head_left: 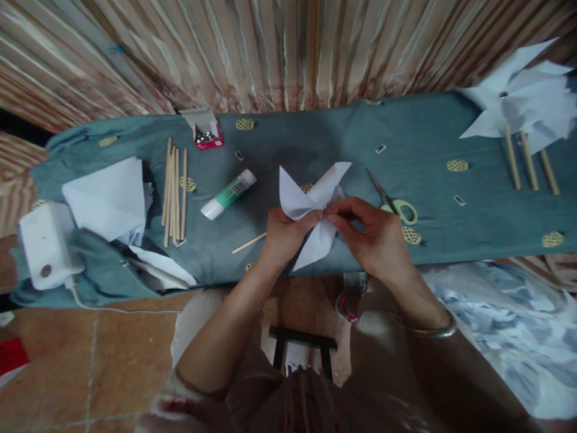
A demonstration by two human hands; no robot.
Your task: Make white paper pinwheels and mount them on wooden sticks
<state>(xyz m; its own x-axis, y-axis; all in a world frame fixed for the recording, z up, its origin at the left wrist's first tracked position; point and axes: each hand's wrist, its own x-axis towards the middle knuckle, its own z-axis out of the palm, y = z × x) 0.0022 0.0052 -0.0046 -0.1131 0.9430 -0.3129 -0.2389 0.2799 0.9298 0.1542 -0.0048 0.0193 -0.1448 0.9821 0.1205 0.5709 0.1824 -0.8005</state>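
Note:
A white paper pinwheel (322,191) is held between my two hands over the front of the table. My left hand (287,236) grips it, thumb pressed near its centre. The fingers of my right hand (372,231) pinch at that same centre; whatever small thing may be between them is hidden. A thin wooden stick (249,243) lies just left of my left hand, its right end covered by the hand. Scissors with green handles (393,201) rest just beyond my right hand. Left of the pinwheel lies a green and white glue stick (229,194).
Several wooden sticks (174,195) lie left of the glue stick, beside stacked white paper (108,195). Behind them stands an open red box (207,135) of metal pins. A white corded device (47,246) sits at the left end. Pinwheels on sticks (509,99) lie far right.

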